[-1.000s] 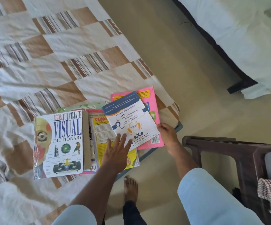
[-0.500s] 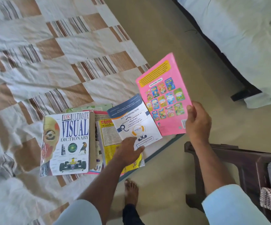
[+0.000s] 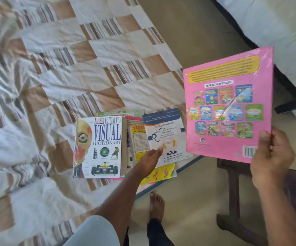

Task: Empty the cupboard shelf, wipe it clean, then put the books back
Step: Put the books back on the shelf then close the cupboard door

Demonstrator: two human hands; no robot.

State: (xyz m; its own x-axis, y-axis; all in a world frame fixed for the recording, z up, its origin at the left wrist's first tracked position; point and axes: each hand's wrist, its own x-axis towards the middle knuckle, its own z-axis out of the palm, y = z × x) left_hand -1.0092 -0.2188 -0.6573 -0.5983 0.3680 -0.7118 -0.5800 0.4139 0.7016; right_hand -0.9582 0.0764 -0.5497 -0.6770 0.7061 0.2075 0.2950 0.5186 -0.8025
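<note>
1. 2 hands work: the right hand (image 3: pixel 272 157) grips the pink book (image 3: pixel 229 105) at its lower corner, thumb across the cover, raised off the bed (image 3: pixel 55 68).
2. The left hand (image 3: pixel 149 159) reaches the white booklet (image 3: pixel 165 137) lying on the bed's book pile, fingertips touching it; their spread is unclear.

A bed with a rumpled checked bedspread (image 3: pixel 58 71) of cream, tan and striped squares fills the left. Right of it runs a beige floor (image 3: pixel 188 32). Across the floor from the bedspread stands a dark wooden stool (image 3: pixel 232 201), with a white-sheeted bed (image 3: pixel 276 20) beyond.
</note>
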